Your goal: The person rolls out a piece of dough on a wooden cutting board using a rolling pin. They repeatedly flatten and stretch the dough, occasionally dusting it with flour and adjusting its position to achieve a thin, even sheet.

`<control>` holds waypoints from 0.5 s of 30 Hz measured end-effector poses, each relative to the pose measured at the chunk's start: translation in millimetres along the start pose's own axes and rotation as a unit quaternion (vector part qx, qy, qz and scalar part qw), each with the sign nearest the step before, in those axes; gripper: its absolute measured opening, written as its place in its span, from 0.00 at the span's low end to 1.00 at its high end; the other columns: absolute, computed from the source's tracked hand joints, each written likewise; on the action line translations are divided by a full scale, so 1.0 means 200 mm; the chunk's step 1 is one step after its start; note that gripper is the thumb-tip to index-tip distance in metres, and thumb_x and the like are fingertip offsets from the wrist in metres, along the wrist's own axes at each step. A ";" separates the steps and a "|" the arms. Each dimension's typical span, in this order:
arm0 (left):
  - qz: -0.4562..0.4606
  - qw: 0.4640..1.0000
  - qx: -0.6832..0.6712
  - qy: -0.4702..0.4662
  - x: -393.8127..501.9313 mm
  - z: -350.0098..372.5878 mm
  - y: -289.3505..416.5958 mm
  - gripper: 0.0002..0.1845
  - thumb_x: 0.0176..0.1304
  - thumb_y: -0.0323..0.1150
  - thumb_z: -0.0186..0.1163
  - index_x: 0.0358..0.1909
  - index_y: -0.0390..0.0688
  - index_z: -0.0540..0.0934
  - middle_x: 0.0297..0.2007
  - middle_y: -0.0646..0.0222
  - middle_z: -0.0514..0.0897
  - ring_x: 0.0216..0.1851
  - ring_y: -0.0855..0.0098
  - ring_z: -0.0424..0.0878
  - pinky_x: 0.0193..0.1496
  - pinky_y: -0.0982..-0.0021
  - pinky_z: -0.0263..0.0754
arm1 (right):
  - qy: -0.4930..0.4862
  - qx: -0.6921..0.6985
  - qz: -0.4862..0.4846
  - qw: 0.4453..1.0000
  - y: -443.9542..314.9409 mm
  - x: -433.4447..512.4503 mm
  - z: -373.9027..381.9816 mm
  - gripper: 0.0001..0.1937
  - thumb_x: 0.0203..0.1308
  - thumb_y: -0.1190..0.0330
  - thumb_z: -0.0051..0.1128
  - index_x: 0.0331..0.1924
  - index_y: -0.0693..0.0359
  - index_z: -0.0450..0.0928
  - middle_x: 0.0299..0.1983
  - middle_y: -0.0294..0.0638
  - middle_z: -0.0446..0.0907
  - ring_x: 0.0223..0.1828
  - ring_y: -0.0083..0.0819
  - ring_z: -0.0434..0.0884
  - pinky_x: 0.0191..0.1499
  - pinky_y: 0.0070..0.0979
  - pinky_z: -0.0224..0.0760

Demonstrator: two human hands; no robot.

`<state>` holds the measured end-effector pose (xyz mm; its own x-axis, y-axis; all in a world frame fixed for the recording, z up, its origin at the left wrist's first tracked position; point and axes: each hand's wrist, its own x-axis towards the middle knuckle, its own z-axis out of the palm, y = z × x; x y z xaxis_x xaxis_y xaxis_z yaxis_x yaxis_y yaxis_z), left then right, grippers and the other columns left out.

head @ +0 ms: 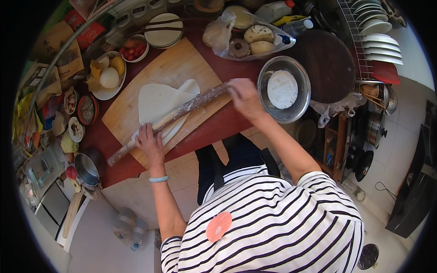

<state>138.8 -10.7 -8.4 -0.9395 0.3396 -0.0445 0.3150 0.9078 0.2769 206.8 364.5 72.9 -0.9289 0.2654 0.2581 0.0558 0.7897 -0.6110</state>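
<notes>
A long, flour-dusted wooden rolling pin [184, 111] lies diagonally over a thin sheet of dough [158, 100] on a wooden board [170, 65]. My left hand [150, 141] rests on the pin near its lower left end, fingers over it; a bracelet circles that wrist. At the pin's upper right end is my right hand [244, 97], slightly blurred, its fingers around the wood. Part of the dough shows folded beyond the pin and in loose layers on the near side. Right beside my right hand stands a steel bowl [305, 102] with white flour [282, 89] in it.
A plate with a round white item [109, 77], a bowl of red fruit [133, 51] and several small bowls line the left side. A plastic bag of buns [261, 37] lies at the back. A dark round board [324, 65] and a dish rack [358, 44] stand at right; a pot [87, 167] is at left.
</notes>
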 end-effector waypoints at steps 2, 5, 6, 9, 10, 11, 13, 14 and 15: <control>0.030 0.999 -0.019 0.013 -0.01 0.00 -0.02 0.30 0.62 0.35 0.66 0.67 0.46 0.71 0.67 0.64 0.72 0.74 0.59 0.63 0.75 0.48 0.45 | 0.070 -0.036 0.138 0.987 0.18 -0.09 -0.23 0.08 0.61 0.79 0.55 0.43 0.65 0.79 0.43 0.51 0.80 0.46 0.51 0.80 0.51 0.40 0.74; 0.034 0.999 -0.035 0.017 -0.02 -0.01 -0.03 0.30 0.62 0.33 0.66 0.66 0.46 0.71 0.67 0.63 0.73 0.74 0.59 0.63 0.75 0.47 0.44 | 0.037 -0.098 0.341 0.934 0.47 -0.25 -0.43 0.17 0.59 0.76 0.59 0.54 0.67 0.77 0.49 0.54 0.79 0.50 0.53 0.80 0.54 0.40 0.74; 0.041 0.998 -0.038 0.017 -0.02 -0.01 -0.03 0.30 0.62 0.32 0.66 0.66 0.46 0.71 0.67 0.63 0.73 0.73 0.59 0.63 0.76 0.47 0.43 | 0.036 -0.096 0.303 0.948 0.55 -0.29 -0.44 0.19 0.58 0.76 0.60 0.55 0.67 0.77 0.50 0.55 0.78 0.51 0.54 0.79 0.54 0.40 0.74; 0.033 0.998 -0.046 0.012 -0.01 -0.01 -0.03 0.30 0.61 0.31 0.66 0.66 0.45 0.71 0.66 0.63 0.73 0.73 0.58 0.63 0.76 0.46 0.43 | 0.035 -0.100 0.255 0.961 0.72 -0.35 -0.35 0.23 0.56 0.75 0.62 0.59 0.66 0.76 0.51 0.57 0.78 0.55 0.56 0.78 0.56 0.42 0.73; 0.026 0.998 -0.049 0.009 -0.01 -0.01 -0.03 0.30 0.61 0.30 0.66 0.66 0.45 0.71 0.66 0.63 0.73 0.73 0.58 0.63 0.76 0.46 0.43 | 0.043 -0.105 0.225 0.968 0.75 -0.35 -0.30 0.24 0.56 0.75 0.62 0.59 0.66 0.76 0.51 0.57 0.78 0.56 0.56 0.77 0.57 0.42 0.73; 0.027 0.998 -0.053 0.008 -0.01 -0.01 -0.02 0.30 0.60 0.30 0.66 0.66 0.45 0.71 0.66 0.63 0.73 0.73 0.58 0.64 0.76 0.46 0.43 | 0.040 -0.107 0.209 0.971 0.77 -0.35 -0.26 0.24 0.56 0.75 0.63 0.59 0.65 0.76 0.52 0.58 0.78 0.56 0.57 0.77 0.58 0.42 0.72; 0.032 0.998 -0.058 0.013 -0.01 -0.02 -0.01 0.30 0.60 0.29 0.66 0.65 0.45 0.71 0.66 0.63 0.73 0.72 0.58 0.64 0.75 0.45 0.43 | 0.040 -0.076 0.183 0.979 0.77 -0.34 -0.17 0.23 0.56 0.76 0.62 0.58 0.65 0.78 0.52 0.58 0.79 0.55 0.57 0.78 0.59 0.42 0.72; 0.035 0.997 -0.060 0.019 -0.01 -0.02 -0.01 0.30 0.60 0.29 0.66 0.65 0.45 0.71 0.65 0.63 0.74 0.72 0.58 0.65 0.75 0.46 0.44 | 0.050 -0.059 0.168 0.983 0.77 -0.32 -0.14 0.22 0.55 0.76 0.62 0.57 0.65 0.79 0.52 0.57 0.79 0.55 0.57 0.78 0.59 0.42 0.72; 0.036 0.997 -0.061 0.026 -0.01 -0.02 -0.01 0.30 0.59 0.28 0.66 0.65 0.45 0.72 0.65 0.63 0.74 0.72 0.58 0.65 0.75 0.46 0.44 | 0.030 -0.063 0.196 0.978 0.76 -0.31 -0.12 0.21 0.55 0.76 0.61 0.55 0.65 0.80 0.51 0.57 0.80 0.54 0.55 0.80 0.58 0.41 0.73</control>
<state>138.5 -14.3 -4.4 -0.9220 0.3863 0.0281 0.3655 0.8438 0.3929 280.5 480.5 -18.1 -0.8045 0.5899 0.0689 0.4512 0.6825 -0.5750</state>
